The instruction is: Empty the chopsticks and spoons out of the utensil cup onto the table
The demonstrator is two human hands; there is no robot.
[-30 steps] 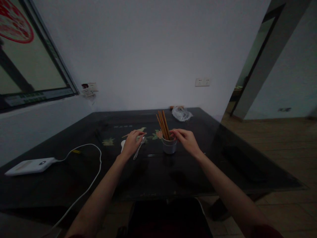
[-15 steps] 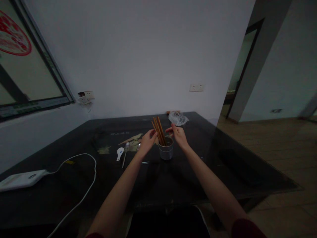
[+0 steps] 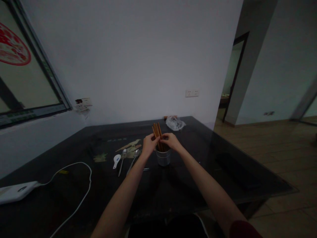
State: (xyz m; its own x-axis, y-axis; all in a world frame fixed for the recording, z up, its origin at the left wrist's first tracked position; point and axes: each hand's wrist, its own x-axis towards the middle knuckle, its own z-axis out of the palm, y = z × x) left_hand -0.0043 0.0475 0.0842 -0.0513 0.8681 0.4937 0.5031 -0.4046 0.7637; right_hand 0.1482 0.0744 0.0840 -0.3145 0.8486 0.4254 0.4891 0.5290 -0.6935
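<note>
Several brown wooden chopsticks stand in a grey metal cup, leaning slightly left. My left hand closes on them from the left, just above the cup's rim. From the other side my right hand pinches the same bunch, fingertips close to those of the left. Left of the cup lie a white soup spoon and two long-handled metal spoons, one beside it and another partly behind my left forearm.
A clear plastic bag lies at the table's far edge. On the left, a white power strip trails a white cable across the dark table. A dark flat object rests at the right.
Both hands have come inward onto the chopsticks, which the right hand stood apart from before. The chopsticks look more gathered and upright. The view has tilted slightly up.
</note>
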